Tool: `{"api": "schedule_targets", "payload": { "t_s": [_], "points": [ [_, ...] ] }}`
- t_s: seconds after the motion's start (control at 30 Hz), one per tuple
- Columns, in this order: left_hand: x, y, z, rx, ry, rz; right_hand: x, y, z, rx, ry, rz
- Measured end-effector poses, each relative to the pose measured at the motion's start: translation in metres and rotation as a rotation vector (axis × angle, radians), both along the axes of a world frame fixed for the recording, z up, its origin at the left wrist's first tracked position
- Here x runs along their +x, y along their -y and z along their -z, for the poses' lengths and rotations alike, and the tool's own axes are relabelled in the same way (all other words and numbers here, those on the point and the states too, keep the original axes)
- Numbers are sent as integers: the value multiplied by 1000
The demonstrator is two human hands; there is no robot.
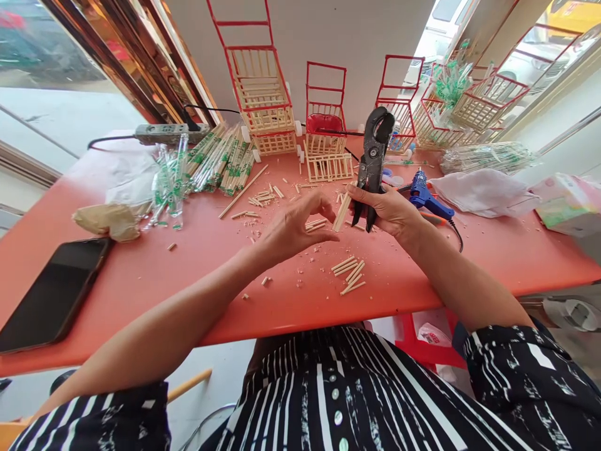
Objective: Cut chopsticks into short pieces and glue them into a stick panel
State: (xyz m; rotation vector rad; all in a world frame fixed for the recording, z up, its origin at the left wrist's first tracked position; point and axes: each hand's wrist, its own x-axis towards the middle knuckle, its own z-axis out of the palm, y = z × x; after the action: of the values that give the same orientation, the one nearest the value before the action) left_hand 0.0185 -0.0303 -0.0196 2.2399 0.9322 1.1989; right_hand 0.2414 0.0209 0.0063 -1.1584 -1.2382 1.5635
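My right hand [389,210] is closed on a black hand cutter [374,150] with a curved jaw pointing up and away. Between the thumb and fingers of that same hand are several short wooden sticks [342,212], slanting down to the left. Left of them is my left hand [300,228], its thumb and fingers curved but apart, close to the sticks' lower ends; no thing shows in its grasp. Below the hands, cut stick pieces [348,273] lie on the red table [282,307]. More cut pieces [265,197] and crumbs lie beyond my left hand.
Small stick-built carts with red frames [267,113] stand at the back. Wrapped stick bundles [220,160] and a power strip [164,133] are back left; a phone [54,294] lies front left. To the right are a blue glue gun [427,197], a white cloth [488,193] and a tissue pack [568,203].
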Motion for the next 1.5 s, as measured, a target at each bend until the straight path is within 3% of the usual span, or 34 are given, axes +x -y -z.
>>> {"api": "schedule_targets", "payload": {
  "t_s": [0.2, 0.3, 0.37, 0.57, 0.7, 0.9, 1.13, 1.3, 1.4, 1.5],
  "points": [
    [5, 5, 4, 111, -54, -56, -3, 2, 3, -7, 11, -7],
    [6, 4, 7, 44, -31, -42, -4, 2, 2, -4, 21, -4],
    [7, 3, 7, -88, 44, 11, -4, 3, 2, 13, 25, 6],
    [16, 5, -5, -705, 399, 52, -6, 11, 1, 145, 83, -16],
    [23, 10, -8, -877, 505, 78, -13, 20, 3, 236, 168, -35],
    [25, 12, -2, -902, 515, 46, -18, 24, 9, 358, 174, -37],
    [24, 9, -3, -869, 495, 80, -16, 25, 7, 370, 193, -54],
    [3, 2, -22, -901, 502, 114, -11, 20, -5, 227, 108, -82],
    [-14, -1, -35, -860, 485, 93, -2, 16, -15, 81, 79, -193],
    [-26, 0, -38, -824, 476, 63, 7, 13, -20, -16, 151, -315]
  ]
}}
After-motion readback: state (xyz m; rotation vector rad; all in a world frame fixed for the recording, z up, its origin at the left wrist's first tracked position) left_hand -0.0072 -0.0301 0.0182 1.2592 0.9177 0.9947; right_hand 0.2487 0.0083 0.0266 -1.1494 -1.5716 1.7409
